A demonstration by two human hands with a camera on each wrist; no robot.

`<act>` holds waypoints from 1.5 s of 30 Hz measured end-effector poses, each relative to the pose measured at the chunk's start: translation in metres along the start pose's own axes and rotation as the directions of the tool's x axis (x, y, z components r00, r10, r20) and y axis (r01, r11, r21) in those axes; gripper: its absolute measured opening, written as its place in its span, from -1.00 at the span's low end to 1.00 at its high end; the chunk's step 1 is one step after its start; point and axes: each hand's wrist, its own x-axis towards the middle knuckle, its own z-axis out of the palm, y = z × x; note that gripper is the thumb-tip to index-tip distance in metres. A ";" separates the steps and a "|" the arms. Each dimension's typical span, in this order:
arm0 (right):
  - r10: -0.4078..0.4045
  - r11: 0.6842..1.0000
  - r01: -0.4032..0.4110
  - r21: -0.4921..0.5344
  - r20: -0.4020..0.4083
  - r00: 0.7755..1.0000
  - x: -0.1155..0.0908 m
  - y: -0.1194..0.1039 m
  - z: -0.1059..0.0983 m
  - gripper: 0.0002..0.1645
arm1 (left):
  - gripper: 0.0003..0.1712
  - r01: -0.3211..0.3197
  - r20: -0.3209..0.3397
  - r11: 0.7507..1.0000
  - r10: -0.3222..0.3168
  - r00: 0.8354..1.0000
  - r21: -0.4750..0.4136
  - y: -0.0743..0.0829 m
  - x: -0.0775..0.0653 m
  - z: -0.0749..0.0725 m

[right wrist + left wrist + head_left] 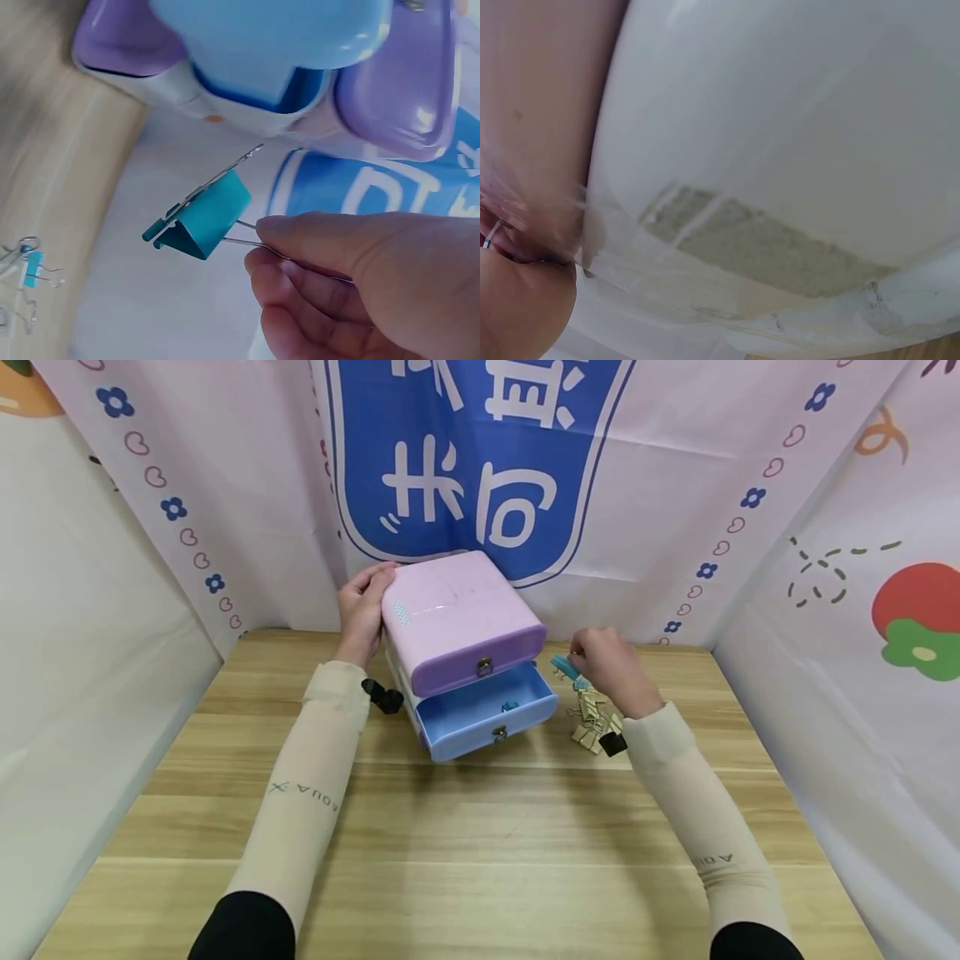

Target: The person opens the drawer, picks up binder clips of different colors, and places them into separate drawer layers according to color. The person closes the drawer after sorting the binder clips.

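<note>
A small drawer box [461, 602] with a lilac top and a purple upper drawer stands on the table. Its blue drawer [457, 746] is pulled out, and a small teal binder clip [510, 705] lies inside. At the rear left corner my left hand [363, 614] grips the box; the left wrist view shows the white side [795, 135] close up. By one wire handle, my right hand [611, 667] pinches a teal binder clip [210, 214], held in the air right of the box. Beneath that hand lies a pile of gold binder clips [591, 727].
Among the pile is another teal clip [33, 268]. The wooden table [465, 860] meets a printed cloth backdrop [637, 527] right behind the box. Cloth walls also stand at the left and right sides.
</note>
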 end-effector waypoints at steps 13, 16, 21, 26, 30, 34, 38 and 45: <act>-0.068 0.998 0.066 -0.019 -0.145 0.987 -0.023 -0.041 -0.023 -0.86 | -0.77 0.002 0.010 1.000 -0.002 1.000 0.008 0.004 0.002 -0.006; -0.103 0.994 0.096 -0.049 -0.152 0.983 -0.026 -0.050 -0.023 -0.87 | -0.78 0.006 0.009 1.000 -0.006 1.000 0.009 0.004 0.001 -0.006; -0.136 0.989 0.127 -0.070 -0.143 0.980 -0.031 -0.063 -0.022 -0.81 | -0.75 0.014 0.022 1.000 -0.014 1.000 0.018 0.003 0.001 -0.005; -0.178 0.982 0.169 -0.080 -0.121 0.977 -0.032 -0.076 -0.017 -0.76 | -0.72 0.021 0.024 1.000 -0.022 0.999 0.010 0.002 0.001 -0.005; -0.222 0.972 0.211 -0.107 -0.102 0.970 -0.032 -0.087 -0.012 -0.79 | -0.72 0.010 0.029 1.000 -0.011 1.000 0.009 0.000 0.002 -0.005; -0.273 0.954 0.257 -0.157 -0.089 0.958 -0.032 -0.097 -0.007 -0.79 | -0.74 -0.002 0.026 1.000 0.002 1.000 0.008 -0.001 0.003 -0.004; -0.315 0.938 0.296 -0.183 -0.085 0.945 -0.033 -0.107 -0.001 -0.76 | -0.75 -0.003 0.027 1.000 0.003 1.000 0.002 -0.001 0.002 -0.003; -0.378 0.913 0.355 -0.200 -0.090 0.922 -0.033 -0.122 0.011 -0.73 | -0.76 -0.001 0.032 1.000 0.001 0.999 -0.007 -0.002 0.003 -0.002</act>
